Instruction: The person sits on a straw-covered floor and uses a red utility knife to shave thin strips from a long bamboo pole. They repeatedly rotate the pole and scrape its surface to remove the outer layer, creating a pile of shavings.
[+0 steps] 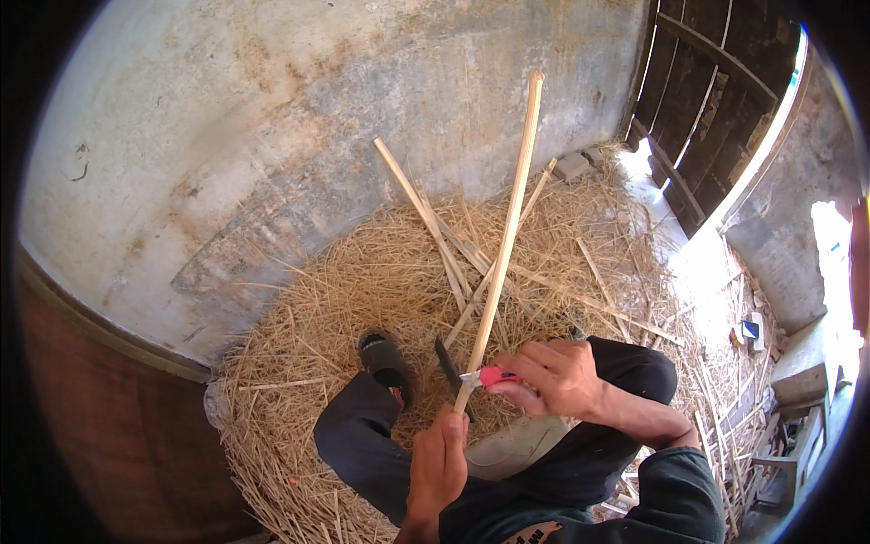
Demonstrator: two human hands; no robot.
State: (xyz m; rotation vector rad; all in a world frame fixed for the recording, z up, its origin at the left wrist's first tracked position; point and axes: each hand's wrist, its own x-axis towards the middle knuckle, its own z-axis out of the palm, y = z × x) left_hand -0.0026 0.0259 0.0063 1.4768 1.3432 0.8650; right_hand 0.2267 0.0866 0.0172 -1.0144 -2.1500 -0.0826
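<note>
A long pale strip of split bamboo or wood [509,222] slants up and away from my lap, its far end high in front of the wall. My left hand [439,461] is closed round its near end. In my right hand [553,376] is a red-handled utility knife [494,375], its metal front lying against the strip just beyond my left fingers. A dark flat blade-like piece [447,364] stands beside the strip near my knees; its lower end is hidden. Between my legs lies a pale cloth or sack [517,444].
Straw-like shavings [362,272] cover the floor in a heap. More pale strips [421,210] lean toward the stained wall [272,136]. A dark sandal [385,363] is on my left foot. A plank door [707,100] stands far right, with a small blue-and-white object [751,330] on the floor below.
</note>
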